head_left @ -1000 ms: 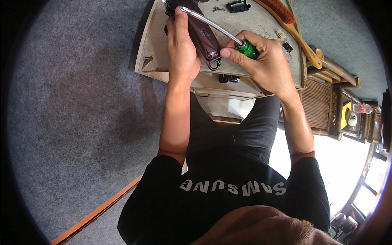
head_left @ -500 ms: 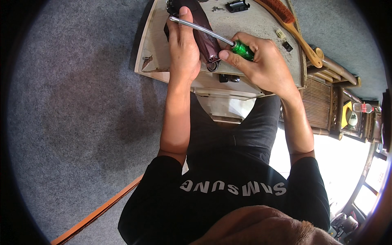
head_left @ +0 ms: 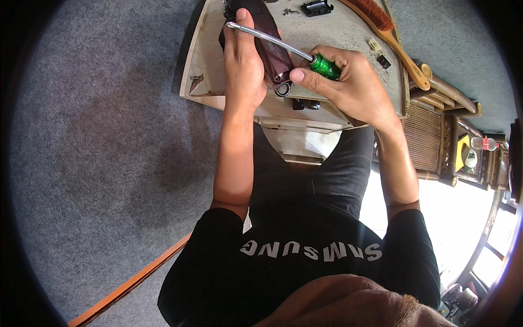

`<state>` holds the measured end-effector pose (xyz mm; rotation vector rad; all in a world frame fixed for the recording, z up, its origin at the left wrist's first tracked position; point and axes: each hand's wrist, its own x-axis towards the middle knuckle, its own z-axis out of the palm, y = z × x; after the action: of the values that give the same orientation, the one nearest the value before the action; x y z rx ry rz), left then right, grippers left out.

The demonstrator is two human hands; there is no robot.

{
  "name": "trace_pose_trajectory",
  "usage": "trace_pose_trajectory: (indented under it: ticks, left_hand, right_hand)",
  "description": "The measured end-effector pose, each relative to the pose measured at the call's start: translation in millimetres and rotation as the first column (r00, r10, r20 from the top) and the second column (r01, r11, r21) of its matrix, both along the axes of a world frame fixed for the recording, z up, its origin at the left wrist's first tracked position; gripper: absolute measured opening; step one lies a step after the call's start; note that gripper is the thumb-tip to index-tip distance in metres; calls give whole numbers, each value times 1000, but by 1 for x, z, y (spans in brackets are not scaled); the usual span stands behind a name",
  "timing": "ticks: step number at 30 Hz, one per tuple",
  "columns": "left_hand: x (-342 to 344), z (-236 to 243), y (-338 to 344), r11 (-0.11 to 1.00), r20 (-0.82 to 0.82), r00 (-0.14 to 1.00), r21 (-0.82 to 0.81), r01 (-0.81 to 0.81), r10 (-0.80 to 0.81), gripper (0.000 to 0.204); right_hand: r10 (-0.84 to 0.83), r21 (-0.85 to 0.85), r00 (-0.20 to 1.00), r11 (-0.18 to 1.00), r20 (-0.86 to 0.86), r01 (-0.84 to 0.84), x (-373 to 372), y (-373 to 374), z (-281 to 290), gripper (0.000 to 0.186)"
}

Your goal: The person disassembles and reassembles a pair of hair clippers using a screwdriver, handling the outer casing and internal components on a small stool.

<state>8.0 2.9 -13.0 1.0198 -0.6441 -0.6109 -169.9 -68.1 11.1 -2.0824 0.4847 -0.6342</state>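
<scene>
My left hand [head_left: 244,73] is wrapped around a dark maroon hair clipper [head_left: 272,60] with a metal-rimmed hanging loop [head_left: 282,90] at its near end; the clipper's head is partly cut off at the top edge. My right hand [head_left: 357,87] grips the green handle of a screwdriver [head_left: 325,66], its thumb beside the clipper's near end. The steel shaft slants up-left across the clipper and my left thumb, its tip near my left fingers. Beyond them on the wooden tabletop [head_left: 207,65] lie a black plastic piece [head_left: 317,8] and small dark bits [head_left: 290,11].
A wooden-handled brush [head_left: 384,22] lies along the table's right side, near a pale small part [head_left: 374,45] and a black one [head_left: 383,61]. Black items [head_left: 305,104] sit below the front edge. A bamboo chair [head_left: 422,136] and plastic bottle [head_left: 483,144] are at right; carpeted floor at left.
The screwdriver tip has shifted down and left since a second ago. My left thumb has shifted slightly. Over the last half second there is little movement.
</scene>
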Motion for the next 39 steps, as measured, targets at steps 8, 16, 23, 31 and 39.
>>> trace_pose_trajectory:
  ticks: [8,16,23,31,39]
  left_hand:
    - [1,-3,-1,1000,-6,1000,-4,-1,1,54]
    - [0,2,-2,999,-41,999,39,-1,3,49]
    - [-2,7,1,998,-39,999,69,-10,13,48]
    - [15,-14,2,972,-272,933,-31,235,-234,44]
    - [-7,23,8,994,-62,998,108,11,-4,44]
  right_hand:
    - [-7,24,998,1000,-64,9,-1,-2,3,36]
    - [-5,90,997,996,76,-2,-1,-2,-3,36]
    - [-51,437,971,897,234,-58,-22,-7,-5,32]
    - [-166,86,985,983,41,162,-100,-10,12,30]
    - [-10,213,1000,977,16,7,-112,-41,-1,27]
